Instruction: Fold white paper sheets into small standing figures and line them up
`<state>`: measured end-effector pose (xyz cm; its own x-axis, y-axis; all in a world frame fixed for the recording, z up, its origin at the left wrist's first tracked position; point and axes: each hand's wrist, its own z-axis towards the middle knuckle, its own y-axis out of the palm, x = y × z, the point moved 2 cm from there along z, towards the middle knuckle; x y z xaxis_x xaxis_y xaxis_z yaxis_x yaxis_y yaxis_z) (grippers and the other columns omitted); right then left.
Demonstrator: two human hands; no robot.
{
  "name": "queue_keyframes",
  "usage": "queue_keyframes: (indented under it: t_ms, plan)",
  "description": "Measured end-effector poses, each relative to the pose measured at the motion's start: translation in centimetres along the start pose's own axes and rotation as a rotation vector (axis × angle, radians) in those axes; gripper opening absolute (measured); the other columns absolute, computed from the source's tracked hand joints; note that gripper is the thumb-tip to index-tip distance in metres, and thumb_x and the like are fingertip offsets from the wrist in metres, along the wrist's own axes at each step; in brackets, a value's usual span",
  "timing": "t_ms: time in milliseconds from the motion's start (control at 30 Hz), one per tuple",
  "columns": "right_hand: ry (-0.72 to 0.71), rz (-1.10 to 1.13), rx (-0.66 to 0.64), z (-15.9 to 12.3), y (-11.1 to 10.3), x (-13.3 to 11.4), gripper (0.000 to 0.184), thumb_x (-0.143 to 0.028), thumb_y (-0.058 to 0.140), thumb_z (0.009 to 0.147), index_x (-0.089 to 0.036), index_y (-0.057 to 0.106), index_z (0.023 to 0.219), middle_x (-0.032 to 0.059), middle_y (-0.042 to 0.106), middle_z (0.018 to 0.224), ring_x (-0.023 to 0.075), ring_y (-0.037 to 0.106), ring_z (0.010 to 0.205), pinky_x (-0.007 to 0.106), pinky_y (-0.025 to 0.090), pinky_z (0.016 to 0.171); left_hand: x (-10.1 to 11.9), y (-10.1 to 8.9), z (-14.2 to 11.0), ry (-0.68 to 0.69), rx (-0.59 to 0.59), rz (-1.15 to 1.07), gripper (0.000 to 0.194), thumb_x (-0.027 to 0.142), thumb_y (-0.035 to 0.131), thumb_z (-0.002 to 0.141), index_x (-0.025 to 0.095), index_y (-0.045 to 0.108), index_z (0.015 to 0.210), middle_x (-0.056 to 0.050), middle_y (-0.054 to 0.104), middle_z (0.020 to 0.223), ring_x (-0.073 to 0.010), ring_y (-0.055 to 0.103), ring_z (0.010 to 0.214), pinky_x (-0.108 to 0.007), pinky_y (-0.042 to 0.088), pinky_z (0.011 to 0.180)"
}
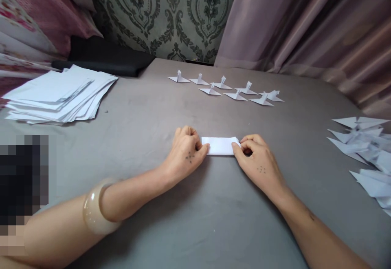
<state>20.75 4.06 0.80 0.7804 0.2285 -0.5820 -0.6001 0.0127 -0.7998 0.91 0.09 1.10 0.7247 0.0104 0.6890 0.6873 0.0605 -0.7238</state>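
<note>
A small white sheet of paper (220,146), folded into a narrow rectangle, is held between my two hands low over the grey tabletop. My left hand (190,148) pinches its left end, thumb on the near face and fingers curled behind. At the right end, my right hand (255,155) grips it the same way, with the thumb pressed on the corner. The layers at the upper right corner stand slightly apart. A pale bangle (99,208) circles my left forearm.
Several folded paper birds (235,94) stand in rows at the back of the grey-covered table (146,110). More folded paper pieces (363,142) are heaped at the right edge. A stack of white sheets (55,93) lies at left, before a folded black cloth (104,55).
</note>
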Motion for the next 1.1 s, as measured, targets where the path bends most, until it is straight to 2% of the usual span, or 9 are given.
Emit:
queue_keyframes:
  t_ms: [400, 867, 1100]
  plan:
    - [-0.007, -0.043, 0.005, -0.05, 0.19, 0.02, 0.032, -0.038, 0.057, 0.084, -0.02, 0.047, 0.059, 0.001, 0.056, 0.088, 0.0118, 0.052, 0.064, 0.03, 0.039, 0.065, -0.2, -0.09, 0.34, 0.009, -0.005, 0.003, 0.028, 0.027, 0.06, 0.084, 0.017, 0.054, 0.059, -0.006, 0.055, 0.089, -0.0215, 0.046, 0.091, -0.036, 0.042, 0.083]
    - [0.016, -0.065, -0.027, -0.15, 0.46, 0.22, 0.032, -0.038, 0.054, 0.086, -0.021, 0.042, 0.062, 0.0018, 0.052, 0.087, 0.0153, 0.053, 0.073, 0.033, 0.042, 0.072, -0.14, -0.11, 0.53, -0.02, -0.013, 0.023, 0.026, 0.03, 0.062, 0.083, 0.018, 0.057, 0.06, -0.006, 0.056, 0.087, -0.0223, 0.048, 0.091, -0.036, 0.042, 0.081]
    - [0.013, -0.054, -0.016, -0.24, 0.32, 0.47, 0.032, -0.04, 0.057, 0.085, -0.021, 0.045, 0.063, 0.0015, 0.053, 0.087, 0.0141, 0.053, 0.07, 0.032, 0.042, 0.071, -0.19, -0.16, 0.34, 0.019, -0.016, 0.048, 0.027, 0.031, 0.059, 0.085, 0.017, 0.055, 0.061, -0.006, 0.055, 0.086, -0.0217, 0.047, 0.09, -0.036, 0.043, 0.079]
